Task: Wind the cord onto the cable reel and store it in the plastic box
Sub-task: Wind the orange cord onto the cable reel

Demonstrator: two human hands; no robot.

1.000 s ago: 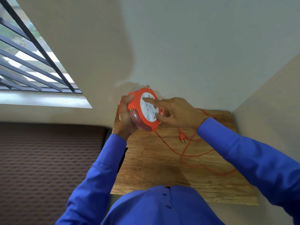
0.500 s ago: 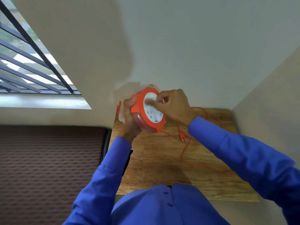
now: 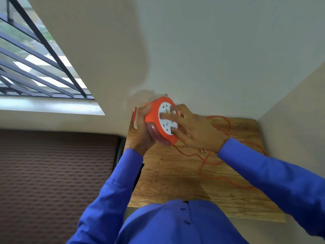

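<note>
An orange cable reel with a white socket face is held above the far left corner of the wooden table. My left hand grips its rim and back from the left. My right hand lies on the white face with fingers spread, blurred. The thin orange cord runs from the reel's lower edge and lies in loose loops over the right half of the table. Its plug rests just below my right wrist. No plastic box is in view.
The table stands in a corner, with one wall behind it and another wall on the right. A barred window and its sill are at the upper left. A dark brown textured surface lies left of the table.
My right hand has moved around the reel's white face, from pointing with one finger to lying on it with fingers spread. The loose cord loops have shifted on the table.
</note>
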